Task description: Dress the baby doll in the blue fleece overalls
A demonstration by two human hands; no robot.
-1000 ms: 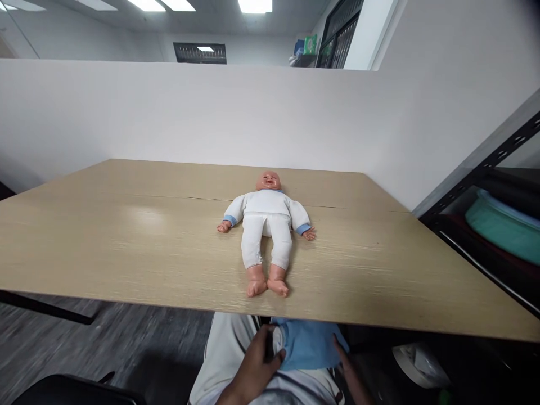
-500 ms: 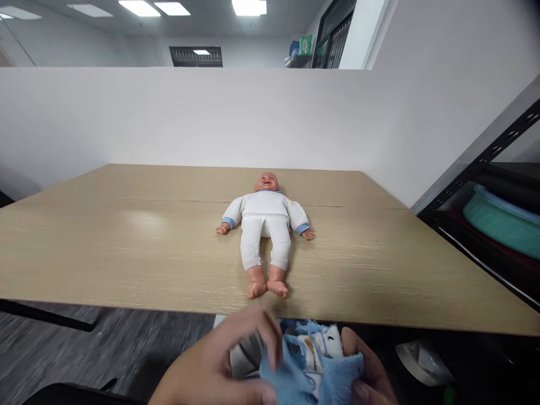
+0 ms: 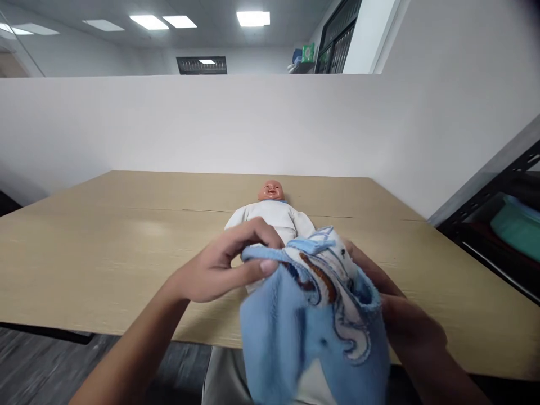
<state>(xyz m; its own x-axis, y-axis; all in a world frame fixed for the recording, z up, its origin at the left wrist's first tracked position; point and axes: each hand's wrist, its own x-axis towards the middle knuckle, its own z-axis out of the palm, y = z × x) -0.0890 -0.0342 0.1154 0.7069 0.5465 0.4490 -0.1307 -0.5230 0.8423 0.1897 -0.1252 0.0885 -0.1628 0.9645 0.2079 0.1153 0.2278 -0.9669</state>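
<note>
In front of me hangs a light-blue plush baby garment (image 3: pixel 278 326) with a white, brown and dark embroidered pattern; its exact kind is hard to tell. My left hand (image 3: pixel 228 261) pinches its upper left edge between thumb and fingers. On the other side my right hand (image 3: pixel 396 304) grips the garment, its fingertips partly hidden behind the cloth. Beyond them a baby doll (image 3: pixel 272 191) in white clothes with a blue collar lies on its back on the wooden table (image 3: pixel 126 264). The garment and my hands cover the doll's legs and lower arms.
A white partition (image 3: pixel 236 124) rises behind the table. At the right stands a black metal shelf rack (image 3: pixel 485 247) holding a green basin (image 3: pixel 517 228). Below the table's near edge, grey trousers (image 3: pixel 225 374) are in view.
Both hands have risen from below the table edge to above it, bringing the blue garment up. The bunched cloth now hangs spread out and blocks the doll's lower body.
</note>
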